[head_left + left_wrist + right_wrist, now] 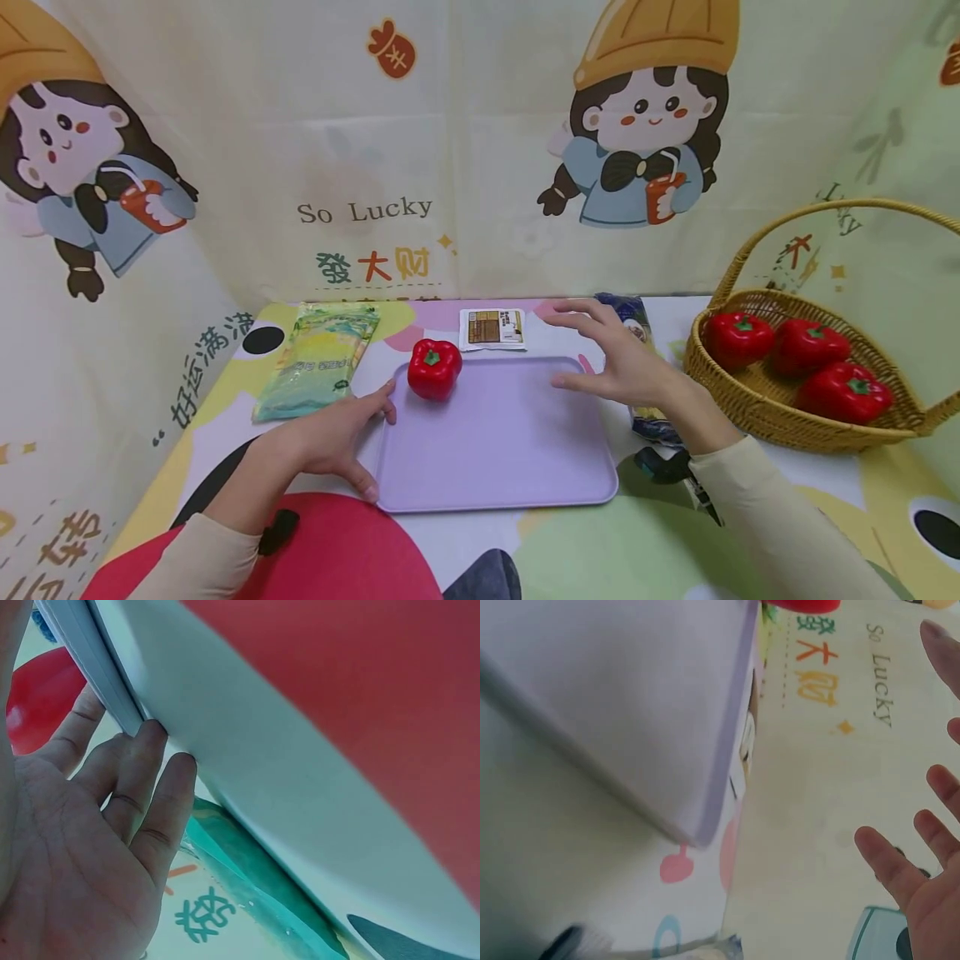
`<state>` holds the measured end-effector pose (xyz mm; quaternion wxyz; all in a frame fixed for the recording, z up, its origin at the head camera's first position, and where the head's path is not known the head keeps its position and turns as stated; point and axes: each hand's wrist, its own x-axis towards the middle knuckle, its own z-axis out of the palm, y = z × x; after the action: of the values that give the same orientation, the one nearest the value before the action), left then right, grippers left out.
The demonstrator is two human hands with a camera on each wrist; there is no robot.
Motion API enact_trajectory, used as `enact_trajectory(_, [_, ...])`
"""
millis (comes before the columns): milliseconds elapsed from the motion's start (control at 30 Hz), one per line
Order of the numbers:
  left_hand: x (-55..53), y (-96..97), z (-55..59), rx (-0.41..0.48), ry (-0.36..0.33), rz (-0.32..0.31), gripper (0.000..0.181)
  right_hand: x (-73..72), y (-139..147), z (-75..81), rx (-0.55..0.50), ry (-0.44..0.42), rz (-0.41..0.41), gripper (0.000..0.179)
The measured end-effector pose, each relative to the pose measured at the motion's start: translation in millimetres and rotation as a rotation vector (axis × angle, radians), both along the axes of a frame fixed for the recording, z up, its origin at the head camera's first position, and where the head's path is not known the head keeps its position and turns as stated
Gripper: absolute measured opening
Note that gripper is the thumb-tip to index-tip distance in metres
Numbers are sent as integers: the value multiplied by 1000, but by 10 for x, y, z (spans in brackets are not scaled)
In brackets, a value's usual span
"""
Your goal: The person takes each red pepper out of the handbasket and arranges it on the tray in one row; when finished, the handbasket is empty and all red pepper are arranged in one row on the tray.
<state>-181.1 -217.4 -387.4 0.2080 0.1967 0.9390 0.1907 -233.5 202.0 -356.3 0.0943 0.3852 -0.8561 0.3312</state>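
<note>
A lilac tray (pixel 498 442) lies on the table, with one red bell pepper (pixel 434 370) at its back left corner. My left hand (pixel 330 446) is at the tray's left edge, thumb by the front corner and fingers farther back. In the left wrist view, that hand's fingertips (pixel 154 731) are at the tray rim (pixel 97 667). Above the tray's back right part, my right hand (pixel 611 354) hovers with fingers spread and holds nothing. The right wrist view shows those fingers (pixel 889 859) apart from the tray (pixel 630 697).
To the right stands a wicker basket (pixel 757 421) with a tall handle and three red peppers. A green-yellow packet (pixel 318 358) lies left of the tray, a small white packet (pixel 492 329) behind it. A dark blue packet (pixel 652 425) is partly hidden by the right arm.
</note>
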Motion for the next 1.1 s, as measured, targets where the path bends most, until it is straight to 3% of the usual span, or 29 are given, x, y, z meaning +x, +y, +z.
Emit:
enact_trajectory(467, [-17,20,-7,-4,-12,9,88,95,373,-113,9,89,-71,67])
enact_trajectory(833, [4,-19,-15,-18,-21,21,87,185,629,-68,4,120,-113,71])
enact_trajectory(1100, [-12,-3,-19,-6,4,-7,91,275,890,11,46,128,-224,71])
